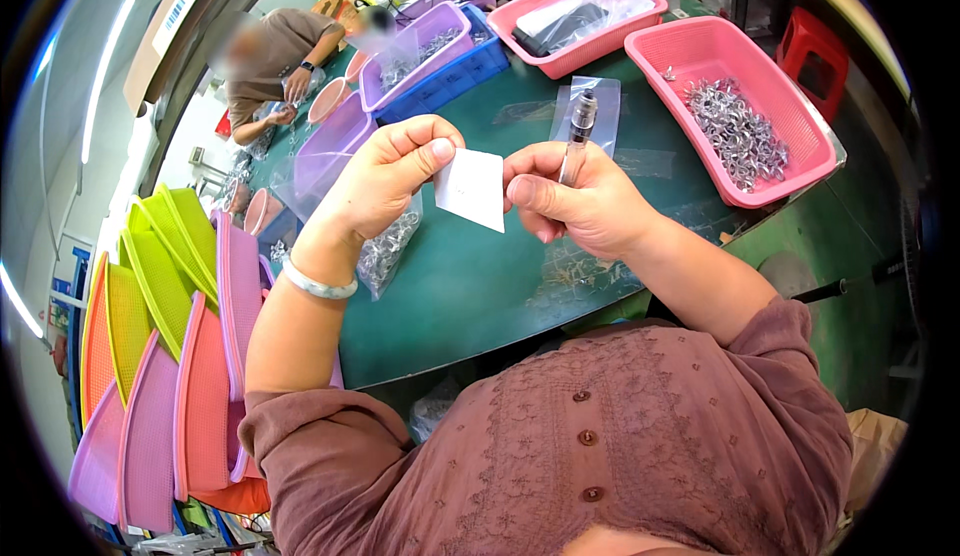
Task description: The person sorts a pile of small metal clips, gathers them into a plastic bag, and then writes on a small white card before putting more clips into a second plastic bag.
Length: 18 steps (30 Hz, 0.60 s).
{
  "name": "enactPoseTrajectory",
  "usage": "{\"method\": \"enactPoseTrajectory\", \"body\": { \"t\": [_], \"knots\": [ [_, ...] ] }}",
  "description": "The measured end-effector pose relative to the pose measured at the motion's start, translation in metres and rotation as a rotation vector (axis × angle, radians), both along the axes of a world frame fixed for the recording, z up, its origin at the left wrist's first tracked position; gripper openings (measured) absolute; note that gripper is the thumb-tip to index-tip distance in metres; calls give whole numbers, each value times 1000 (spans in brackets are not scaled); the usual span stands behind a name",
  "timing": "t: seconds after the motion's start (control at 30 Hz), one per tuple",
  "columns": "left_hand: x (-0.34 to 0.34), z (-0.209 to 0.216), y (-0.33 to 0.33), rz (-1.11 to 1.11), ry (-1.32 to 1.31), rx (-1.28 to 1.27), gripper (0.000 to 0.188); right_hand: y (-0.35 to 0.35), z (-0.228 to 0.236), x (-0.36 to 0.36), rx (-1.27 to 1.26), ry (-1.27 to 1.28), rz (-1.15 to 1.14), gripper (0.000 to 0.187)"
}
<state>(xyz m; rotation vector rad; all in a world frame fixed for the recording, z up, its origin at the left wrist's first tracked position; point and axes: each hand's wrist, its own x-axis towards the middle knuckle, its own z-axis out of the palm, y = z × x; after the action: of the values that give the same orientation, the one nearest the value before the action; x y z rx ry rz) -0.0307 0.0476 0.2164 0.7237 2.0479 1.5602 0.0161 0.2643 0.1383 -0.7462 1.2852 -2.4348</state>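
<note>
My left hand (400, 171) pinches a small white slip of paper (470, 191) by its upper left corner, above the green table. At the slip's right edge is my right hand (580, 196), its fingers curled round a clear-barrelled pen (582, 116) with a dark end pointing up. Whether the right fingertips also grip the paper is hard to make out. A clear flat plastic bag (604, 106) lies on the table beyond my right hand. Below my left wrist rests a clear bag of shiny metal parts (388, 251).
A pink basket of metal parts (740, 136) stands at the right, another pink basket (575, 26) at the back. Purple and blue baskets (440, 76) sit behind my left hand. Stacked colourful baskets (190, 356) fill the left. A co-worker (285, 56) sits at the far left.
</note>
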Motion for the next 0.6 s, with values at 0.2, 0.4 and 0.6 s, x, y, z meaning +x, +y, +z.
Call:
{"method": "enactPoseTrajectory", "body": {
  "t": [0.2, 0.4, 0.6],
  "knots": [
    [3, -7, 10, 8, -48, 26, 17, -2, -6, 0, -11, -32, -23, 24],
    [10, -8, 12, 22, -114, 46, 17, -4, -6, 1, -3, -45, -64, 18],
    [3, -12, -5, 121, -65, 12, 15, -3, -8, -9, 60, -20, -293, 10]
  ]
}}
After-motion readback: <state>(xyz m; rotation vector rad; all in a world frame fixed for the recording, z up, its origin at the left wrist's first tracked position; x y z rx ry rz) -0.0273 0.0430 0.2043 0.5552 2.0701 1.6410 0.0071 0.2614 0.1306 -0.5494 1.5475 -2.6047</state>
